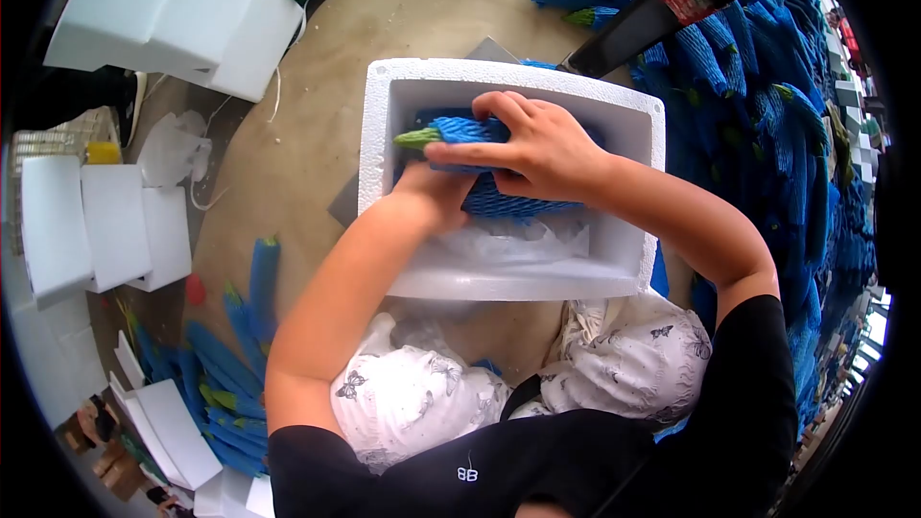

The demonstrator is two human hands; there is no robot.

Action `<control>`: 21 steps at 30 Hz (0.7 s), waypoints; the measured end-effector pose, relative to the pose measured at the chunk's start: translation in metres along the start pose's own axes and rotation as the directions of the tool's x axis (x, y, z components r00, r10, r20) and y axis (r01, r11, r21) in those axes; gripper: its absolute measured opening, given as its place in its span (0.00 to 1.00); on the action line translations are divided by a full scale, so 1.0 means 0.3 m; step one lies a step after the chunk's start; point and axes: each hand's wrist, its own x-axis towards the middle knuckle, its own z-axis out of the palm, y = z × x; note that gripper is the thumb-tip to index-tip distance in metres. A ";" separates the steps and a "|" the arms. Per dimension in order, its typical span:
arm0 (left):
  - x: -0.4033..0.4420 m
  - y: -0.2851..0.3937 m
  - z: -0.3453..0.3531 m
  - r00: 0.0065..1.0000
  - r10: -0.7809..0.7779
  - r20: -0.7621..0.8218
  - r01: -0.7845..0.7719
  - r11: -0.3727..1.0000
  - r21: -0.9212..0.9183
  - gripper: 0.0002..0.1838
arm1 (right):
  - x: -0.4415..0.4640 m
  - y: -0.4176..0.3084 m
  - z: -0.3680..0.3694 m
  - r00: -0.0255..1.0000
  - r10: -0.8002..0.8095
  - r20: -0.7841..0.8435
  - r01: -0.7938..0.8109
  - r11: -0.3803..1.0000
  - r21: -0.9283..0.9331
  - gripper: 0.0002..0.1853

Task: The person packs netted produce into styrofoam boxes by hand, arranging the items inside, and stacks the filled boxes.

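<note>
A white foam box [638,278] stands in front of me, with blue-sleeved vegetables in it. My right hand [547,146] reaches in from the right, its thumb and fingers around a long vegetable in a blue net sleeve [459,129]. The vegetable's green stem end points left. Below it, my left hand [436,197] is inside the box against the blue netting, its fingers mostly hidden. Another blue-netted vegetable [523,201] lies under my right hand. Clear plastic film [518,242] lines the near side of the box.
A large heap of blue-sleeved vegetables [710,58] fills the right, with a dark bar [619,38] jutting over it. More sleeved vegetables [225,364] lie at lower left. Stacked white foam boxes [163,10] stand at upper left, others [106,225] below them. A person's shoe [137,105] shows at left.
</note>
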 end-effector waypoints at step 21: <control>0.011 -0.030 0.009 0.994 -0.112 0.018 0.113 0.993 -0.019 0.32 | 0.092 0.023 0.201 0.937 0.289 0.195 -0.313 0.943 0.110 0.34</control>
